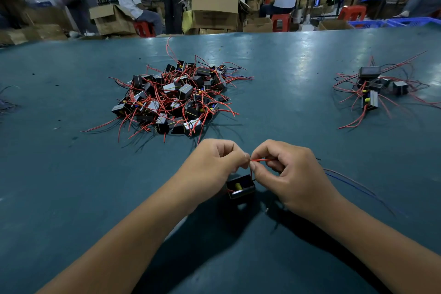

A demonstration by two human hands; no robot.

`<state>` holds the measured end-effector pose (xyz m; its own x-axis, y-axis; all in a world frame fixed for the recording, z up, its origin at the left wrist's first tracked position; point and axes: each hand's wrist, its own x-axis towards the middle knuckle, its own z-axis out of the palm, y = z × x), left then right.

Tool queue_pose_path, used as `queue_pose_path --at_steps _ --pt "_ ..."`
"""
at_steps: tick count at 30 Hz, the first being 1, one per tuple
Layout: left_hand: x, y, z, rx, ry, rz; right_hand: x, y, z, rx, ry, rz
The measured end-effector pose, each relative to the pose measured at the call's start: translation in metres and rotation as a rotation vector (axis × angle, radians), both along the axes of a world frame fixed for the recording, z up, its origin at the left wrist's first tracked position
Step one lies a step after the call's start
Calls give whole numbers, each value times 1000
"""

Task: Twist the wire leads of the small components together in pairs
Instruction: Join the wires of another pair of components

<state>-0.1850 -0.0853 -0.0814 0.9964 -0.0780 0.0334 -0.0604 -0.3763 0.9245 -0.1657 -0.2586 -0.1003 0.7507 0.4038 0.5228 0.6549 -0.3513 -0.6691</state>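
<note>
A small black box-shaped component (241, 189) with a yellow part inside hangs just above the teal table, below my two hands. Its red wire lead (260, 160) runs up between my fingertips. My left hand (214, 162) pinches the lead at its left end. My right hand (291, 172) pinches the same red lead just to the right, fingers curled round it. A big pile of like components (174, 95) with red leads lies ahead in the middle. A smaller group of components (372, 88) lies at the far right.
The teal table (71, 174) stretches wide around my arms. Thin blue and dark wires (353, 184) trail to the right of my right hand. More wires (7, 102) show at the left edge. Beyond the table are cardboard boxes (214, 12), red stools and seated people.
</note>
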Motion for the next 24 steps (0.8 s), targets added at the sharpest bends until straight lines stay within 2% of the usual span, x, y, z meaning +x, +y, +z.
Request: queue_pose_path --at_steps 4,6,10,17,24 --pt "-1 17 8 359 -472 -69 2 -5 0 67 84 17" --pt "0 21 10 478 -628 -122 2 -5 0 83 95 29" --pt "3 21 6 602 -752 -182 0 -5 2 88 98 53" --pt "6 22 3 607 -858 -147 0 -7 2 66 108 74" --pt "8 25 3 773 -1010 -149 1 -7 2 54 113 63"
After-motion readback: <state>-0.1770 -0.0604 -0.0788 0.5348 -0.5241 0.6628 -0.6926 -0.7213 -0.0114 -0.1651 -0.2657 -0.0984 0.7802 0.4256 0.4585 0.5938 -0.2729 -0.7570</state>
